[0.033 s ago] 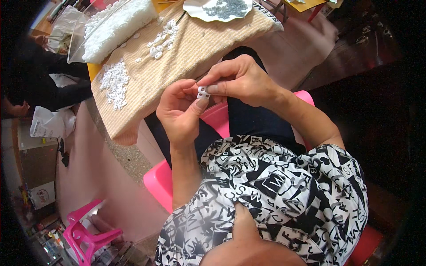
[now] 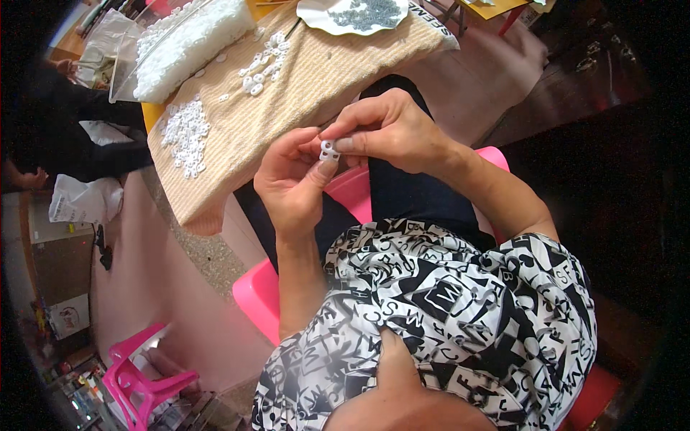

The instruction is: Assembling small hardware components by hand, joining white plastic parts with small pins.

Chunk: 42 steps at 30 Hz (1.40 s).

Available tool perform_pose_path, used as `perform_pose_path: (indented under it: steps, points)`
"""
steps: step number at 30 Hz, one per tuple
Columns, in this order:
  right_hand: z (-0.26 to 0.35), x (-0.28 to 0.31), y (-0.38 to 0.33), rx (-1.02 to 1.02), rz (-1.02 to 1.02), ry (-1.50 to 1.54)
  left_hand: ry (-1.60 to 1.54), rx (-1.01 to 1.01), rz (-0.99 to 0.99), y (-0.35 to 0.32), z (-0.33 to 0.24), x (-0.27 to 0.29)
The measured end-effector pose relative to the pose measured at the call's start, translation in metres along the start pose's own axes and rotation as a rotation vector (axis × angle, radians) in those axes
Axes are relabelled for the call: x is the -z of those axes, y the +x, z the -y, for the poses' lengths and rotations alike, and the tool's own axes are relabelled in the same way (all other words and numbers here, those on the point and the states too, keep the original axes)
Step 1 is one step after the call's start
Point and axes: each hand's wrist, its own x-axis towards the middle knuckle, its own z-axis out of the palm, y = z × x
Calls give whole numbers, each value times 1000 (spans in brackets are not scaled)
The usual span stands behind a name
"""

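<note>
**Small white plastic piece pinched between both hands above the lap**

A counter (image 2: 316,79) draped in beige ribbed cloth is seen at 12 o'clock. On it, a scattered patch of small white plastic rings (image 2: 185,134) lies at 10 o'clock, with a looser cluster of white plastic pieces (image 2: 264,63) toward 11 o'clock. A clear plastic bag filled with white pieces (image 2: 183,44) rests at the counter's far left edge, and a white irregular dish of grey metal parts (image 2: 352,14) is set at 12 o'clock. A pink plastic stool (image 2: 140,373) stands on the floor at 8 o'clock, and a pink plastic seat (image 2: 262,291) is seen under the person, whose black-and-white patterned shirt (image 2: 460,309) fills the lower right. Another person's dark sleeve (image 2: 72,122) is visible at 9 o'clock.

A small white plastic clip (image 2: 329,151) is held near the picture's centre, in front of the counter's edge. It is clamped by the left hand (image 2: 291,183) between thumb and fingers, and gripped from above by the fingertips of the right hand (image 2: 392,129).

Against the earlier frame, no change is seen: both hands and the clip are placed as before.
</note>
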Motion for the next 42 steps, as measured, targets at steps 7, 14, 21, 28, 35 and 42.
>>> perform_pose_path:
  steps: [7,14,21,28,35,42]
  points:
    - [-2,-1,-1,26,-21,-8,203,-171,56,0,7,5]
    - [0,-2,-3,-2,-9,-72,211,-236,82,0,11,8]
    - [1,-1,-3,-13,12,-114,227,-296,63,-1,15,5]
    - [-4,-3,1,-29,-1,-38,246,-304,45,2,18,12]
    - [-4,-4,3,-52,-62,113,68,-132,50,3,18,16]
    - [-3,-3,3,-108,-32,83,58,-50,19,2,19,17]
